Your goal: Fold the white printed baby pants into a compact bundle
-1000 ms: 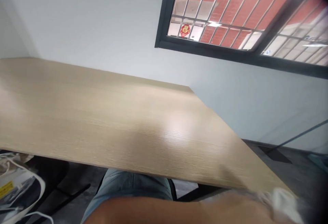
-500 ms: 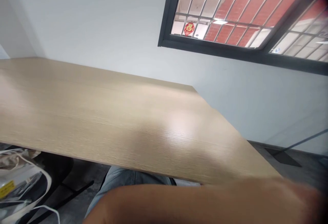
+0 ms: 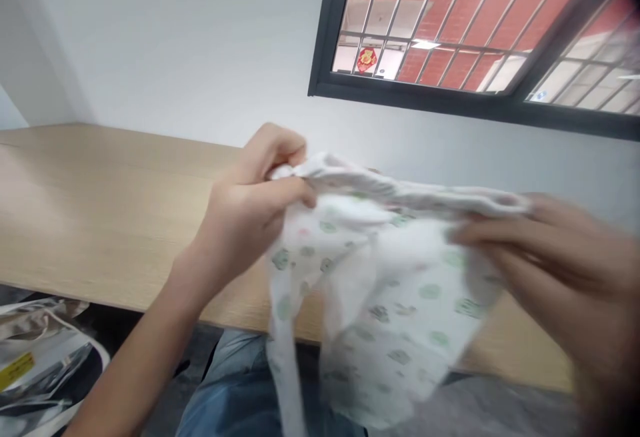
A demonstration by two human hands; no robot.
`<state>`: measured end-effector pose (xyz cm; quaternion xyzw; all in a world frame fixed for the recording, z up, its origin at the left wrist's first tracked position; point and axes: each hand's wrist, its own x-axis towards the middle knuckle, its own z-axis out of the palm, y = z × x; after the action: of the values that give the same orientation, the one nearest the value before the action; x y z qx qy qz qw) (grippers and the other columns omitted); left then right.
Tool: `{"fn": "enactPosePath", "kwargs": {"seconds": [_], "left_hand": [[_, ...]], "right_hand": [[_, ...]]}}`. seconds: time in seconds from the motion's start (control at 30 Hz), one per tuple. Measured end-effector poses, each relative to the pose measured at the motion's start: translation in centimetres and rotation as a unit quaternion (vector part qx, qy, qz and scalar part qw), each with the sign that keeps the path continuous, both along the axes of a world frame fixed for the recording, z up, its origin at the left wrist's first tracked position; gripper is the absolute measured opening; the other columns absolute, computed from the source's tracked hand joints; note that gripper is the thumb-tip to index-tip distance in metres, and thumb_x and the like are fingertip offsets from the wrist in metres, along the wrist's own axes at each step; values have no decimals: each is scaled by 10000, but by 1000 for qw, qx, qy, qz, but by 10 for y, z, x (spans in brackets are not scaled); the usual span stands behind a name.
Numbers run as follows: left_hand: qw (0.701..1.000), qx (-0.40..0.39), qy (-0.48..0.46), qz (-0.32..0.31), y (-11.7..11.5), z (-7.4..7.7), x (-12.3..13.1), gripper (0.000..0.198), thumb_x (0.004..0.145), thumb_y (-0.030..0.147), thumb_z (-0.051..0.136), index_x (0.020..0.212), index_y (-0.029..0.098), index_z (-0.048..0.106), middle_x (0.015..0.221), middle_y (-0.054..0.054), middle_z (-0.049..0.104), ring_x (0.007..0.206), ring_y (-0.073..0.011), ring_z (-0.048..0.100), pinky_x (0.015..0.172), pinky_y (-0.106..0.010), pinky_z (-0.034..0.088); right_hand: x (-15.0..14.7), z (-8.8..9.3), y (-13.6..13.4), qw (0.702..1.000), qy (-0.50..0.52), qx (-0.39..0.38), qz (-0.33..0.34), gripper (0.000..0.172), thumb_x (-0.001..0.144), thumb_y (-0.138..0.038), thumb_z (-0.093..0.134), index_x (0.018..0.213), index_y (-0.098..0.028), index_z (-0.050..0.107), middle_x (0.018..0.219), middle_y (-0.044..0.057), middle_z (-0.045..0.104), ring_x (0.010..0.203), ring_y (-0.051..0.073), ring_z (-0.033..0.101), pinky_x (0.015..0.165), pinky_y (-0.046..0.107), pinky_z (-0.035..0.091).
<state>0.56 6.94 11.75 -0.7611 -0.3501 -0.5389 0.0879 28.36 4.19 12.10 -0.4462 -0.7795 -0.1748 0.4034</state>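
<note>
A pair of small white pants (image 3: pixel 395 310) with green and grey printed figures hangs stretched by its gathered waistband in front of me. My left hand (image 3: pixel 253 190) pinches the waistband's left end between thumb and curled fingers. At the right end, my right hand (image 3: pixel 555 257), somewhat blurred, grips the band with its thumb and fingers. Below the band the cloth hangs loose, one narrow strip on the left and a wider part on the right. Its lower portion falls past the table's front edge, over my lap.
The light wooden table (image 3: pixel 115 224) runs along a pale wall (image 3: pixel 175 44). A barred window (image 3: pixel 425 90) is at the upper right. At the lower left, below the table edge, stands an open bag (image 3: pixel 50 364) with a yellow label inside. My jeans (image 3: pixel 225 384) show beneath the table.
The pants have come into view, held up by both hands above the table. Earlier only one blurred forearm crossed the bottom, reaching right.
</note>
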Motion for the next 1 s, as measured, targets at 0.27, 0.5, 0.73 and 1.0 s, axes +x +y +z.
{"fn": "enactPosePath", "kwargs": {"seconds": [0.27, 0.5, 0.73, 1.0], "left_hand": [[934, -276, 205, 92, 100, -90, -59, 278, 794, 56, 353, 849, 179, 596, 1088, -33, 527, 933, -151, 537, 809, -256, 430], [898, -307, 295, 115, 146, -136, -37, 293, 885, 317, 525, 1125, 150, 526, 1149, -84, 532, 987, -201, 548, 833, -411, 474], [887, -288, 314, 177, 170, -137, -19, 306, 887, 313, 521, 1151, 157, 515, 1184, -90, 513, 1020, -214, 536, 855, -427, 464], [878, -318, 339, 119, 131, -130, -16, 266, 934, 290, 408, 1098, 147, 562, 1100, -87, 591, 970, -194, 580, 834, -366, 478]], "right_hand": [[-56, -68, 119, 959, -160, -231, 44, 354, 811, 1, 384, 878, -191, 674, 869, 30, 579, 797, 147, 559, 664, 228, 407], [-58, -121, 179, 922, -243, -292, -66, 341, 877, -41, 357, 1054, -175, 617, 1116, 85, 565, 1022, 230, 499, 782, 318, 405], [-51, -118, 200, 913, -252, -299, -116, 378, 842, -42, 379, 1129, -171, 589, 1249, 144, 487, 1106, 328, 434, 845, 472, 388], [-112, -116, 157, 916, -222, -311, 126, 406, 971, -287, 219, 1324, -240, 415, 1387, -28, 376, 1248, 143, 354, 1016, 265, 323]]}}
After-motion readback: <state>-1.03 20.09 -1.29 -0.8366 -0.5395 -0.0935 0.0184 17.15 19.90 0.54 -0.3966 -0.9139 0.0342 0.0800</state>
